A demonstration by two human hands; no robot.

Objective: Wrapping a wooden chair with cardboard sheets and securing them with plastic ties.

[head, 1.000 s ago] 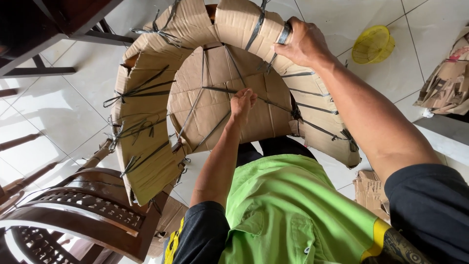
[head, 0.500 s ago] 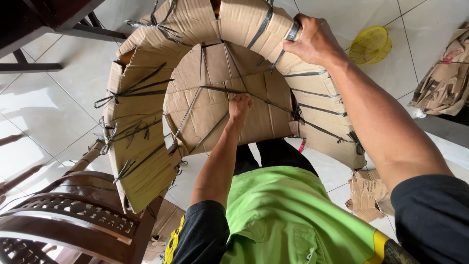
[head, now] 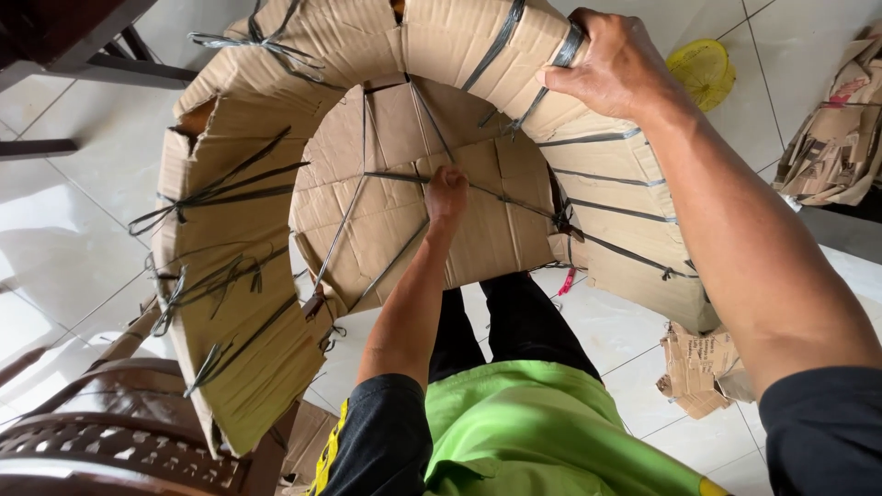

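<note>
Cardboard arch [head: 276,248] stands over the person; right hand [head: 614,66] grips its top strap, left hand [head: 446,195] clenched on the inner panel's strap [head: 395,176].

Floor [head: 73,230]: pale glossy tiles with thin grout lines, bright daylight glaring off them on the left side. Dark wooden furniture legs and rails [head: 83,55] at upper left. Carved brown wooden chair back [head: 110,432] with openwork at lower left. Round yellow mesh object [head: 703,73] lies flat on the tiles at upper right. Heap of torn cardboard scraps [head: 831,138] at the right edge, more crumpled scraps [head: 703,367] on the floor lower right. No walls or windows visible.
</note>
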